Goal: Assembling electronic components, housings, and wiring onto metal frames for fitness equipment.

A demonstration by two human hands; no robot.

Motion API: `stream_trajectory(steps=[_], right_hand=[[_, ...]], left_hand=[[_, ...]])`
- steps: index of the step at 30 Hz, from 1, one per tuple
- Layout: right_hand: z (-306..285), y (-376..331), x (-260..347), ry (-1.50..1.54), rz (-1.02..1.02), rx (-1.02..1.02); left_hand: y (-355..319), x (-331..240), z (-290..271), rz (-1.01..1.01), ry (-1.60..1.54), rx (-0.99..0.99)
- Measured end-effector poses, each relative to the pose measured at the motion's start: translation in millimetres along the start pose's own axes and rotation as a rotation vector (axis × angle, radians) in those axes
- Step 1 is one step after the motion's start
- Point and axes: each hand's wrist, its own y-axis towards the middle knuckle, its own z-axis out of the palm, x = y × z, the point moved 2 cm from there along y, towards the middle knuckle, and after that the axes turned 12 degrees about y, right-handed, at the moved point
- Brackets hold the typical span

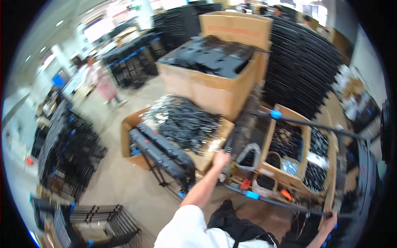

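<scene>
White-sleeved left arm (194, 198) stretches forward, grip closed on a black bar (231, 142); right hand (328, 221) grips a black rod (289, 205).

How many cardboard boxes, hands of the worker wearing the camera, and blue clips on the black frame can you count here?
Cardboard boxes of black parts: 3 (large box, low box, divided tray box)
Worker's own hands: 2 (left hand, right hand)
Blue clips on the black frame: 2 (upper clip, lower clip)
Total: 7
</scene>
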Motion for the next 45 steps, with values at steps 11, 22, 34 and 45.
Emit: stream_trajectory(steps=[11, 22, 34, 45], right_hand=[[-80.5, 37.9, -100.3, -0.225, 0.39, -0.165], [-31.0, 40.8, -118.6, 0.121, 0.57, -0.123], [-54.7, 2.0, -78.0, 0.15, 0.575, -0.08], [-148.0, 139.3, -172.5, -1.364, -0.085, -0.106]], left_hand=[[-55.8, -55.1, -17.0, 0.14, 0.246, -0.299], [-38.9, -45.9, 7.4, 0.165, 0.518, -0.407], [-15.3, -44.3, 22.8, 0.284, 0.687, -0.346], [-26.8, -56.6, 19.1, 0.093, 0.562, -0.215]])
